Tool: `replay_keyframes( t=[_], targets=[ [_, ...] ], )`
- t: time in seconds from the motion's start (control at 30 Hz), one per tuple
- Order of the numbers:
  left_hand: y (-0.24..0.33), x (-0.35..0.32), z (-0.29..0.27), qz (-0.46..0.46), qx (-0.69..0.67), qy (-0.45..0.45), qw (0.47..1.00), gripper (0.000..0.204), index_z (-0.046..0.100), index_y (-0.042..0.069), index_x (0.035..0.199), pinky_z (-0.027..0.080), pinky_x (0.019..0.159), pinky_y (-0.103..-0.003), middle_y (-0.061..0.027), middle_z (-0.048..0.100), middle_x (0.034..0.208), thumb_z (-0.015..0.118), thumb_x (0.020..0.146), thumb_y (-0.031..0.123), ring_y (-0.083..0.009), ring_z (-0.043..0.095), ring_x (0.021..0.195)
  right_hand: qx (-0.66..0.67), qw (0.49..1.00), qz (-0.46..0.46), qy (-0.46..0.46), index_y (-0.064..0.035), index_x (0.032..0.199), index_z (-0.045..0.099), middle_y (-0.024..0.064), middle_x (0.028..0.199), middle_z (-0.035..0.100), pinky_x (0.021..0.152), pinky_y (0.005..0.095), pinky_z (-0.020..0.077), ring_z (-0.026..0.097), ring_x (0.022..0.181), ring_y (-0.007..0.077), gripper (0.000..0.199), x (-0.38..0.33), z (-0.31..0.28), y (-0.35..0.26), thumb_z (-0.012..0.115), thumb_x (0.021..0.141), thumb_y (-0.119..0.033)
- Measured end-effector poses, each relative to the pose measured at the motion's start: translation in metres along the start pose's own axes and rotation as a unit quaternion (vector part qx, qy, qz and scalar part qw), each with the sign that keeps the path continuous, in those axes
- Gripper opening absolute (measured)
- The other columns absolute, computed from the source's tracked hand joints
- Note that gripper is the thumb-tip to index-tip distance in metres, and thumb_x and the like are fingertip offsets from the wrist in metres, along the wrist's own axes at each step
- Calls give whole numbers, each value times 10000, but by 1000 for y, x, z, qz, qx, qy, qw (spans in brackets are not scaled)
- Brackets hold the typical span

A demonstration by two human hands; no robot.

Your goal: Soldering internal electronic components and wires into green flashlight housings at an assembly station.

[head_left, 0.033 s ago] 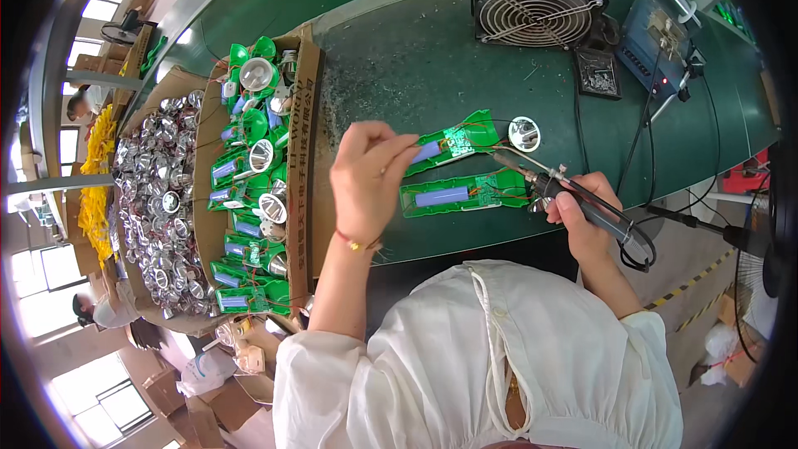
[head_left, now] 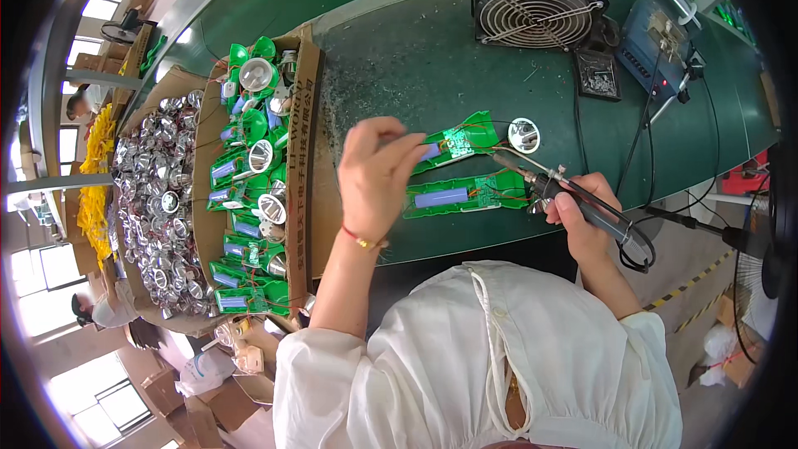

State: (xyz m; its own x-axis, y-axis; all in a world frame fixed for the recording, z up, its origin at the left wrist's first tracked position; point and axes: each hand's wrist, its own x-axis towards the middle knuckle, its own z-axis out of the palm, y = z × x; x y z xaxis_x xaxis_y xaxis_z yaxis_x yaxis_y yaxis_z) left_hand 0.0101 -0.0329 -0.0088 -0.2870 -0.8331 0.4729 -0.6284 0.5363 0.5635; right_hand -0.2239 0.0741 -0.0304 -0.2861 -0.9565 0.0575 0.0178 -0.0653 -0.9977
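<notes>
My left hand hovers over the left end of a green flashlight half-shell, thumb and fingers pinched together; what they hold, if anything, is too small to make out. That shell carries a blue-violet battery cell, partly covered by my fingers, and a circuit board. Wires lead from it to a round silver reflector. Below lies a second green half-shell with its own cell. In my right hand is a soldering iron, its tip pointing left between the shells, near the wires.
A cardboard box of similar green assemblies stands at left, beside a box of silver reflectors. Behind are a black fan, a small dark tray and a blue soldering station. Cables hang at right.
My left hand has shifted slightly to the right, over the upper shell's end. My right hand and the soldering iron stay in place.
</notes>
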Motion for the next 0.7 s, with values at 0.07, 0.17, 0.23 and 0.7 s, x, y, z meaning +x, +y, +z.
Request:
replay_keyframes(
  t=[0.07,0.17,0.23,0.7],
  targets=[
    [3,1,11,58,14,-15,998,139,672,74,765,445,595,-302,-39,569,733,704,631,60,-205,539,696,-2,1000,24,-14,37,855,498,110,660,600,497,228,477,577,555,114,211,1,-3,-1,627,790,-117],
    [9,-2,17,4,-22,-47,999,122,676,60,781,438,617,-303,-54,586,715,695,661,51,-212,532,685,-9,999,24,-27,38,841,506,106,642,605,492,228,476,582,545,113,226,5,-2,-1,639,779,-134],
    [6,-3,21,-43,-47,-63,996,115,673,57,777,437,619,-301,-54,586,701,695,664,56,-211,530,691,-22,999,0,-45,35,839,499,106,641,588,480,224,469,563,525,112,187,10,-1,3,619,783,-97],
    [1,-11,34,1,-6,-35,999,85,623,51,703,419,586,-312,-49,562,659,681,645,28,-219,511,665,-32,997,11,-72,32,816,495,96,627,562,461,224,466,549,508,107,111,26,11,1,582,785,-29]
  ],
)
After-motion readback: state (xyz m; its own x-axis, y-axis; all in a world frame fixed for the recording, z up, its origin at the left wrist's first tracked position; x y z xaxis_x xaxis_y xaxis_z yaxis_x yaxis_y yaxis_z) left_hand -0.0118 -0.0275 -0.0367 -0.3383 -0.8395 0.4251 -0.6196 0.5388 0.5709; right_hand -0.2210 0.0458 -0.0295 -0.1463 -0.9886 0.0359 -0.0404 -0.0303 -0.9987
